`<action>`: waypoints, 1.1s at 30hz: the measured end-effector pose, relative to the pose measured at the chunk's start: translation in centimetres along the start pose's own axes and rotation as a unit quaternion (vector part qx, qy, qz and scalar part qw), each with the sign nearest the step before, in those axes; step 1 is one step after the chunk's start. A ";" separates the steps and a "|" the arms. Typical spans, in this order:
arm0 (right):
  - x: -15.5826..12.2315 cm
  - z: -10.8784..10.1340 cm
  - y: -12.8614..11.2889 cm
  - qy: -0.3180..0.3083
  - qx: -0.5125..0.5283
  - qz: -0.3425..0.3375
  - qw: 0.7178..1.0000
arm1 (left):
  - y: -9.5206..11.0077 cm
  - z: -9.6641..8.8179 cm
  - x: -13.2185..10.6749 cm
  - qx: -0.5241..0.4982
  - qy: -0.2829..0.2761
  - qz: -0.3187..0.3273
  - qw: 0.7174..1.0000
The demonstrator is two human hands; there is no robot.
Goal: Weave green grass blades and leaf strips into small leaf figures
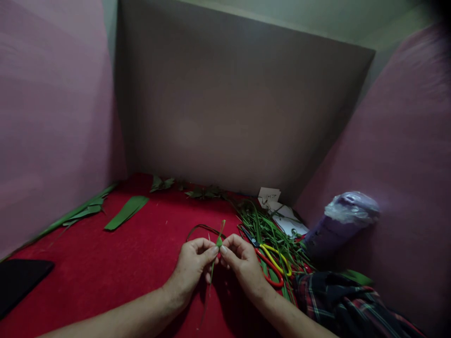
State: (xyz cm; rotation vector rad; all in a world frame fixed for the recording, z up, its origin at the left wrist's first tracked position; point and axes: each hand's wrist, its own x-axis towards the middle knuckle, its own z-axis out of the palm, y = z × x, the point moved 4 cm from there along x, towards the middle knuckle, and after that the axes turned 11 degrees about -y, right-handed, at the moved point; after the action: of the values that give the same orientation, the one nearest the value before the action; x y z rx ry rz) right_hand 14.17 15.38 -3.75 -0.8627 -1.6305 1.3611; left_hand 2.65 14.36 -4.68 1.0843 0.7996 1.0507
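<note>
My left hand (193,267) and my right hand (242,264) meet at their fingertips over the red cloth (141,253). Both pinch a thin green leaf strip (219,240) between thumb and fingers. One end of the strip sticks up above the pinch, a thin stem hangs down below it, and a dark loop arcs back behind my left hand. Fingers of both hands are curled closed on the strip.
Red and yellow scissors (269,258) lie on a pile of green leaf strips (271,230) just right of my right hand. White paper (278,211), a purple wrapped roll (338,220), plaid cloth (345,300). Cut leaves (127,211) at left, dark flat object (21,281).
</note>
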 end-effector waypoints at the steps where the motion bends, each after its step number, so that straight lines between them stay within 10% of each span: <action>1: 0.0 0.0 0.0 0.000 0.001 0.000 1.000 | 0.0 0.0 0.0 0.000 0.004 0.001 1.000; 33: -0.1 0.3 0.1 -0.022 0.002 -0.001 1.000 | 1.1 -0.4 0.1 0.072 0.056 0.089 0.992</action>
State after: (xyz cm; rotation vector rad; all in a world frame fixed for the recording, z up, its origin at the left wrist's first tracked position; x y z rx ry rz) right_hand 13.92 15.18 -3.90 -0.8344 -1.6611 1.3900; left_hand 2.02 14.66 -3.71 1.2459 0.8911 1.2270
